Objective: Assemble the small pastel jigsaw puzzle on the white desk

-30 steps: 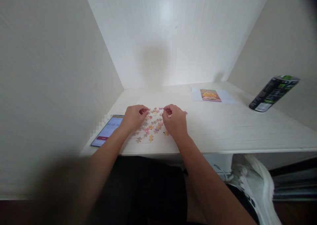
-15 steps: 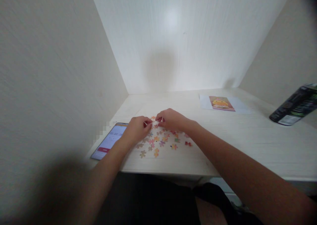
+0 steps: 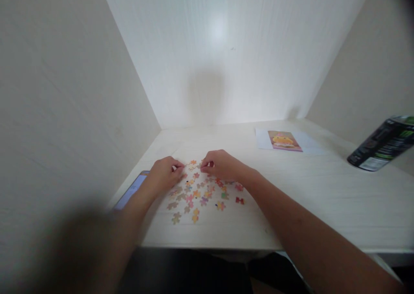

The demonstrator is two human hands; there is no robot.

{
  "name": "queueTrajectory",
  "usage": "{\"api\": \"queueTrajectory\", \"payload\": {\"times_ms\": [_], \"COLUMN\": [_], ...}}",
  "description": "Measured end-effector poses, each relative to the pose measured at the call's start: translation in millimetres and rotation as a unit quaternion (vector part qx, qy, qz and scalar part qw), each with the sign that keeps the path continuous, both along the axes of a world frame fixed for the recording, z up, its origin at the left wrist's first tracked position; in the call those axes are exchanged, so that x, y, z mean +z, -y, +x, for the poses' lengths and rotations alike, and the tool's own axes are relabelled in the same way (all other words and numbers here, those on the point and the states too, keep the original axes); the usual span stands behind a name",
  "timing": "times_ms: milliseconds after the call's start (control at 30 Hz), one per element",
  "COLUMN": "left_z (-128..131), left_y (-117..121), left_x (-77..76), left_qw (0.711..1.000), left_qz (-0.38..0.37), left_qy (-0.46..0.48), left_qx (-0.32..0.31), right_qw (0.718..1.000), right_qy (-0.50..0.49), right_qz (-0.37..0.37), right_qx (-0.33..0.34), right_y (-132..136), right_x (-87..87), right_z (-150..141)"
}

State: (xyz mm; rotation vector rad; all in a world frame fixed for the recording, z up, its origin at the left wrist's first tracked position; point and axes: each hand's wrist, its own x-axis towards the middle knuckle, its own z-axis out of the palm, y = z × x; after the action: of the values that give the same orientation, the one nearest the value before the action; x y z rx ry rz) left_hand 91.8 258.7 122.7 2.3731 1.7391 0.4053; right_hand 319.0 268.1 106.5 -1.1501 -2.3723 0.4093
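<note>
Small jigsaw puzzle pieces (image 3: 196, 194) in yellow, pink, red, green and beige lie loose on the white desk. My left hand (image 3: 166, 173) is at their left side, thumb and forefinger pinched on a puzzle piece that is mostly hidden. Across a short gap, my right hand (image 3: 220, 164) rests over the far right part of the pieces. Its fingertips are closed on another puzzle piece, of which only a little edge shows. A few orange pieces (image 3: 193, 162) lie between and beyond the two hands.
A phone (image 3: 131, 192) lies by the left wall, partly behind my left forearm. At the back right, a picture (image 3: 284, 140) of a yellow figure lies on white paper. A dark can (image 3: 381, 145) stands at the right. Panels enclose the desk (image 3: 323, 199).
My hands have moved apart, the left one going left, so that more puzzle pieces show between them. The view has shifted slightly, and less of the phone is visible.
</note>
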Motion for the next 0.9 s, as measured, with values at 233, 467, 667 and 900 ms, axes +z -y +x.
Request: {"api": "queueTrajectory", "payload": {"times_ms": [233,467,667,900], "left_z": [-3.7,-5.2,3.9,18.6], "left_y": [-5.8,-5.9,-15.8,-11.4], "left_x": [3.6,-4.9,-14.1,-12.2], "left_qw": [0.999,1.000,0.997,0.996], "left_qz": [-0.043,-0.015,0.019,0.012], "left_qy": [-0.008,0.006,0.045,0.040], "left_qx": [-0.009,0.011,-0.059,-0.081], "right_qw": [0.996,0.995,0.996,0.998], "right_qy": [0.058,0.058,0.018,-0.048], "right_qz": [0.051,0.071,0.068,0.016], "right_qx": [0.034,0.046,0.047,0.025], "right_y": [-19.5,-21.2,-17.6,-23.7], "right_x": [4.1,-8.9,-11.4,-8.2], "right_z": [-38.2,-41.0,-39.9,-18.9]}}
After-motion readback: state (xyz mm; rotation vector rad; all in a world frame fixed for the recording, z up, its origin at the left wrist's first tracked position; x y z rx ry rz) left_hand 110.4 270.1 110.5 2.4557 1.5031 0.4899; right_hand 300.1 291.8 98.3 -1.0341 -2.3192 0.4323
